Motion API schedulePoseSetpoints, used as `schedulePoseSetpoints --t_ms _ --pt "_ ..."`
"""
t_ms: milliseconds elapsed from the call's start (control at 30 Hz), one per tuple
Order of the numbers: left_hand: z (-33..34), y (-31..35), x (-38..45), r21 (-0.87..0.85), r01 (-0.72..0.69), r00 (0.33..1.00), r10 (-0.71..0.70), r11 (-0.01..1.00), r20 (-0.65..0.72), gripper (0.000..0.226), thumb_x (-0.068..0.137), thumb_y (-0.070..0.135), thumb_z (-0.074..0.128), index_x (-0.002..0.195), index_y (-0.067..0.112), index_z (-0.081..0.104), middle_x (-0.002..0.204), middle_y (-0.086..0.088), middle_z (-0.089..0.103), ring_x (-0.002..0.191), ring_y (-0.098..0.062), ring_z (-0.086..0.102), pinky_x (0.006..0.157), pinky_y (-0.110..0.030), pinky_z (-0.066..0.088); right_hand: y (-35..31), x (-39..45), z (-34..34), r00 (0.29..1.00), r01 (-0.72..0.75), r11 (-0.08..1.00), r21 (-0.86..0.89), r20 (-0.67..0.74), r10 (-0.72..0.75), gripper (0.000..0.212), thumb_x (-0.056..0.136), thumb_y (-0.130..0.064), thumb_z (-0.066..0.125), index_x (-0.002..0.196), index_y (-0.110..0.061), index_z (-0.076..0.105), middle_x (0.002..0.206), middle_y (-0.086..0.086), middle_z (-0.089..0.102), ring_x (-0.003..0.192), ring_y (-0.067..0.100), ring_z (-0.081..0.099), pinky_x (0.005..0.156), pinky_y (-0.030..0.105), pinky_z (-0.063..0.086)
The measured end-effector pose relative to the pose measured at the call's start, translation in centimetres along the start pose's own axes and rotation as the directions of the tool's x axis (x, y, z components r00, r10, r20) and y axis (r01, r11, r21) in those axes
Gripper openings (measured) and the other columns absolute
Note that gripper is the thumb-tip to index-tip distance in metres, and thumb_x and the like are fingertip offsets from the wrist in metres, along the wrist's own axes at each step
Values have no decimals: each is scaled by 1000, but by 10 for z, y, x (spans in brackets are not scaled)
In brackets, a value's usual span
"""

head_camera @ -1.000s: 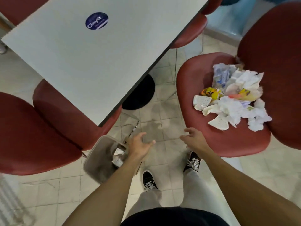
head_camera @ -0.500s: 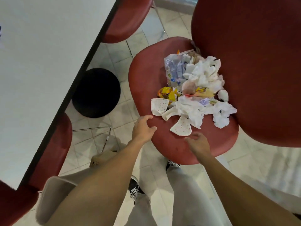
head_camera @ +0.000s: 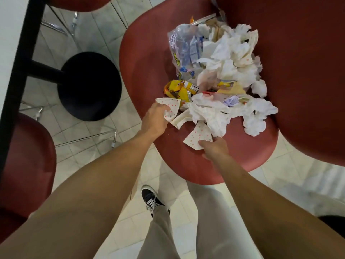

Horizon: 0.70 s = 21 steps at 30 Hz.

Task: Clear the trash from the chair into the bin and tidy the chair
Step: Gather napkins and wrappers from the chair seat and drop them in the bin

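A heap of trash covers the seat of the red chair (head_camera: 147,58), reaching from the join with its backrest forward to the middle of the seat; the left hand (head_camera: 155,118) lies at the heap's near-left edge, its fingers curled round a dotted paper piece (head_camera: 170,107) which it grips; the right hand (head_camera: 214,148) is at the heap's near edge, its fingertips touching a second dotted paper piece (head_camera: 198,136) that lies flat on the seat, though whether the fingers pinch it or only press on it I cannot tell; just beyond the left hand sits a crumpled yellow wrapper (head_camera: 179,89), and behind that a clear plastic bag (head_camera: 183,51) with printed lettering, tilted toward the backrest; crumpled white napkins (head_camera: 231,58) fill the right and back of the heap, more of them spread along its near side (head_camera: 211,113), and one loose wad (head_camera: 254,122) lies at the right edge close to the backrest; both bare forearms reach in from the bottom of the view; below them are light trousers and a dark sneaker (head_camera: 151,199) with white laces on the tiled floor (head_camera: 89,28); to the left stands the counter (head_camera: 11,21) with a dark edge, its round black base (head_camera: 89,85) resting on the floor well apart from the chair; another red chair (head_camera: 26,161) sits at the lower left; the bin is out of view.
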State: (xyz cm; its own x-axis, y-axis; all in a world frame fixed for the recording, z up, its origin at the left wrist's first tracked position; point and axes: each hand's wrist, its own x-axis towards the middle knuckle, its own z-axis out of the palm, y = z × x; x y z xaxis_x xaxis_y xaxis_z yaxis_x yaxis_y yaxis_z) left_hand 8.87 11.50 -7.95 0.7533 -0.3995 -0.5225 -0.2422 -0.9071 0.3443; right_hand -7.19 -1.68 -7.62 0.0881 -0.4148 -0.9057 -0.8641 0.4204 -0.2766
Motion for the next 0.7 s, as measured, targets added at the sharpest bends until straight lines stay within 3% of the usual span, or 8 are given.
schedulePoseSetpoints --t_ms 233,333,400,567,700 --pt "2 -6 -20 -47 55 998 -56 997 -16 30 86 17 65 116 20 67 115 -9 67 105 -32 60 87 -40 50 13 -8 3 998 -35 999 3 -44 35 35 81 -7 70 114 -11 59 101 3 56 68 13 56 80 41 59" --pt "-5 -16 -43 -126 104 992 -112 987 -57 31 87 18 64 118 19 66 115 -8 67 105 -31 61 88 -39 50 16 -30 5 1000 -10 999 46 -19 11 18 82 -4 70 91 -14 58 103 5 55 71 15 58 81 42 59" --pt "-11 -26 -62 -184 132 985 -150 974 -83 30 86 18 65 116 19 67 114 -7 68 104 -29 61 88 -37 50 18 -45 8 1000 24 998 55 -12 -23 25 82 -3 70 76 -20 52 103 7 57 79 20 62 81 43 59" --pt "-29 -53 -122 -280 147 978 -182 949 -102 31 85 18 66 116 16 67 114 -8 67 103 -27 62 92 -34 50 24 -91 28 990 136 989 56 33 -138 21 81 -3 71 78 -18 56 100 9 64 85 24 68 79 42 60" --pt "-40 -81 -178 -402 160 967 -224 902 -118 32 84 22 68 116 17 68 102 -4 70 95 -24 64 87 -33 50 41 -132 54 980 186 981 52 64 -189 19 78 -3 72 78 -17 60 98 11 67 83 28 70 75 42 60"
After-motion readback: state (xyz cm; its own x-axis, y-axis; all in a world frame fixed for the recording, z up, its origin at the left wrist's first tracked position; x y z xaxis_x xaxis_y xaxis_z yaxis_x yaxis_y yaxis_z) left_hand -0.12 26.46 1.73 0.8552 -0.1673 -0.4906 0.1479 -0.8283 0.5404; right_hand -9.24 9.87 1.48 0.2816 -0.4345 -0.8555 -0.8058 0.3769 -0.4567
